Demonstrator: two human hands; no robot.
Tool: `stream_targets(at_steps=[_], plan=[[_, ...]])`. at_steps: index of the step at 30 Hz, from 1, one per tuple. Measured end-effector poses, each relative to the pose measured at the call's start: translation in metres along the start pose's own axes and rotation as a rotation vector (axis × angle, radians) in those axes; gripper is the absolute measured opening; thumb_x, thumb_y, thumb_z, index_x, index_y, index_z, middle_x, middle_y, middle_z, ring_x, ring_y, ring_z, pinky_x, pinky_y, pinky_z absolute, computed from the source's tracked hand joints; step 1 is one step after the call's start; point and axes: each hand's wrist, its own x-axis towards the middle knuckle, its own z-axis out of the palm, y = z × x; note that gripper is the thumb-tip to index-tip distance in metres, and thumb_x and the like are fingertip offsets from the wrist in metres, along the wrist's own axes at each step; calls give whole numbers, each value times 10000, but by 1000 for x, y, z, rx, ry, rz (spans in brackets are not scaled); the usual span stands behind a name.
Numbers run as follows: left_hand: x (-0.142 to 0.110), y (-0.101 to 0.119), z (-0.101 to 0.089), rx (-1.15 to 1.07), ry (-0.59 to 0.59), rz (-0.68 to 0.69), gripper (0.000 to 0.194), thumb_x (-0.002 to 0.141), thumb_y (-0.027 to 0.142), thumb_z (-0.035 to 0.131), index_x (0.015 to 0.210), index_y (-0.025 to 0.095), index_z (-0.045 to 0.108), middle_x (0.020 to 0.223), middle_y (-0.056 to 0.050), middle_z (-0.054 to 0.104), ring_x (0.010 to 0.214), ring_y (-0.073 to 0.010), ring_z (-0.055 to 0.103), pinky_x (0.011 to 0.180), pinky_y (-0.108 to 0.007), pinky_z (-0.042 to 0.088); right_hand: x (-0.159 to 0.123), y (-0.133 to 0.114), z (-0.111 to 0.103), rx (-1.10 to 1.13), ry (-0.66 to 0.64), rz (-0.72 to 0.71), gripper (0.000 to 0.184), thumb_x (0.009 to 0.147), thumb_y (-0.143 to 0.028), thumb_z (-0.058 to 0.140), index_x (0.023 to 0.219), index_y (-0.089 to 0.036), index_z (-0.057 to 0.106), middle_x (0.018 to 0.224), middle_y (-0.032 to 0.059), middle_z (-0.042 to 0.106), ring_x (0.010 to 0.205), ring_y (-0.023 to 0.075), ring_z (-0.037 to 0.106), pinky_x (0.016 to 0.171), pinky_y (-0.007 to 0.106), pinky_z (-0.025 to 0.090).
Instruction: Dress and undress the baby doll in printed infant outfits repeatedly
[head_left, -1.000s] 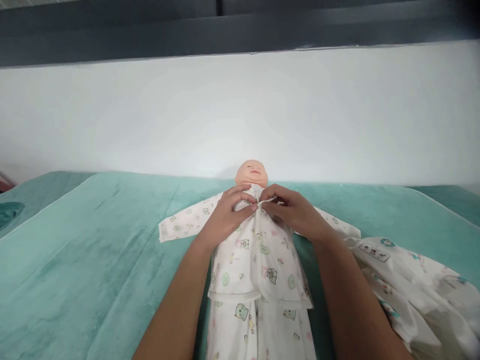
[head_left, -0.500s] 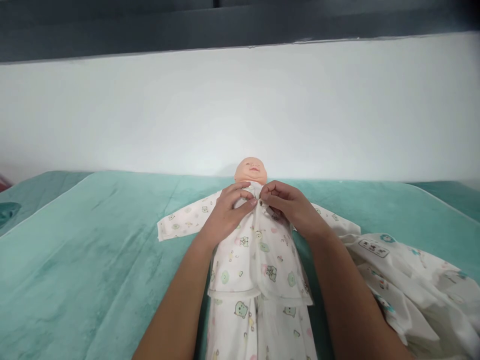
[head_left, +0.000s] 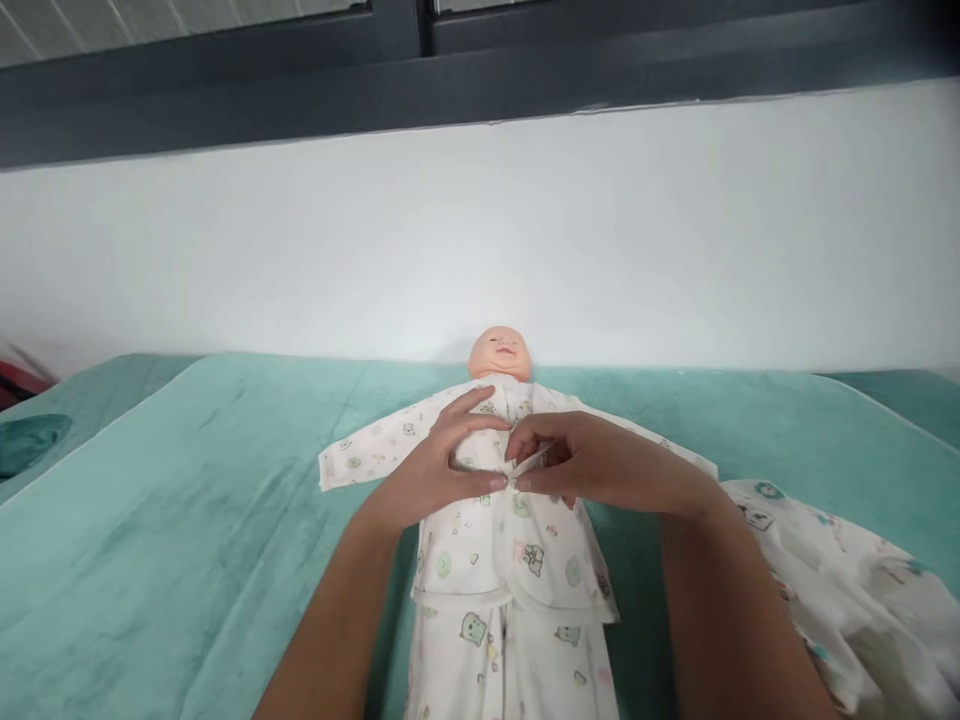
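Note:
A baby doll (head_left: 500, 353) lies on its back, dressed in a white printed shirt (head_left: 469, 550) and matching trousers (head_left: 457, 665). Both sleeves are stretched out to the sides. On the chest, my left hand (head_left: 450, 455) rests with its thumb and fingertips at the shirt's front edge, pressing the cloth near the centre line. My right hand (head_left: 577, 455) pinches the other front edge between thumb and fingers and lifts a fold of it slightly. The thumbs nearly meet at the front opening. Any fastener between them is too small to make out.
A green plush cover (head_left: 187, 530) lies under the doll. Crumpled white printed clothes (head_left: 862, 590) lie at the right. Behind the cover stands a white wall (head_left: 375, 240) below a dark window frame (head_left: 262, 100). Something red (head_left: 22, 375) shows at the far left edge.
Both hands have moved down the shirt front from near the collar to mid-chest. The collar is now uncovered. The camera view has tilted up slightly.

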Motion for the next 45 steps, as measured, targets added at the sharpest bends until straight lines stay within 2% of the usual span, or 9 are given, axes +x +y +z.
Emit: stream_targets(at_steps=[4, 8, 10, 14, 18, 22, 34, 41, 45], plan=[[-14, -2, 9, 25, 13, -20, 303, 840, 443, 689, 1125, 345, 649, 1649, 70, 152, 1533, -300, 110, 1035, -397, 511, 2, 1, 1, -13, -3, -4, 77, 837, -298, 623, 863, -227, 637, 712, -22, 590, 623, 125, 547, 566, 257, 442], [-25, -11, 21, 49, 122, -9, 251, 863, 468, 659, 1065, 318, 669, 1643, 53, 202, 1533, -300, 116, 1207, -483, 304, 6, 5, 3, 21, 70, -83, 119, 828, -334, 639, 882, -229, 625, 659, -38, 541, 580, 115, 497, 537, 257, 410], [-27, -15, 26, 35, 191, 6, 216, 882, 464, 634, 1030, 318, 688, 1628, 51, 253, 1528, -294, 142, 1226, -484, 266, 8, 5, 6, 29, 93, -104, 103, 827, -324, 632, 880, -237, 621, 632, -49, 510, 558, 108, 458, 510, 250, 364], [-26, -19, 34, 3, 298, 32, 167, 889, 448, 627, 939, 319, 721, 1573, 44, 367, 1508, -276, 212, 1225, -474, 272, 12, 3, 12, 21, 101, -113, 50, 812, -261, 609, 856, -244, 625, 645, -46, 510, 556, 102, 425, 487, 242, 278], [-25, -19, 34, -46, 311, 61, 138, 855, 417, 679, 878, 290, 725, 1555, 21, 400, 1496, -282, 249, 1212, -474, 292, 13, 3, 14, 16, 107, -129, 68, 793, -244, 608, 860, -238, 618, 664, -36, 512, 572, 108, 426, 494, 245, 255], [-25, -18, 32, -78, 289, 59, 102, 846, 372, 694, 841, 276, 727, 1533, 17, 434, 1506, -283, 222, 1206, -474, 297, 14, 7, 13, 18, 116, -149, 82, 792, -248, 609, 873, -244, 617, 658, -43, 503, 571, 107, 420, 498, 247, 256], [-23, -19, 37, -12, 339, 74, 144, 837, 403, 697, 803, 265, 675, 1510, 7, 446, 1449, -279, 329, 1206, -481, 277, 16, 5, 14, -11, 91, -166, 73, 775, -218, 591, 836, -243, 621, 653, -48, 492, 572, 104, 417, 528, 251, 288], [-23, -13, 38, 57, 332, 85, 177, 850, 387, 676, 759, 243, 625, 1497, -13, 454, 1446, -277, 321, 1204, -499, 266, 15, 7, 12, -43, 40, -215, 82, 844, -257, 555, 855, -236, 633, 680, -29, 533, 592, 114, 444, 537, 257, 304], [-23, -15, 38, 64, 336, 92, 187, 858, 380, 667, 761, 237, 597, 1502, -16, 442, 1446, -270, 316, 1198, -489, 273, 14, 7, 12, 4, 35, -247, 134, 888, -343, 566, 871, -232, 639, 689, -26, 540, 615, 119, 460, 546, 259, 319]])
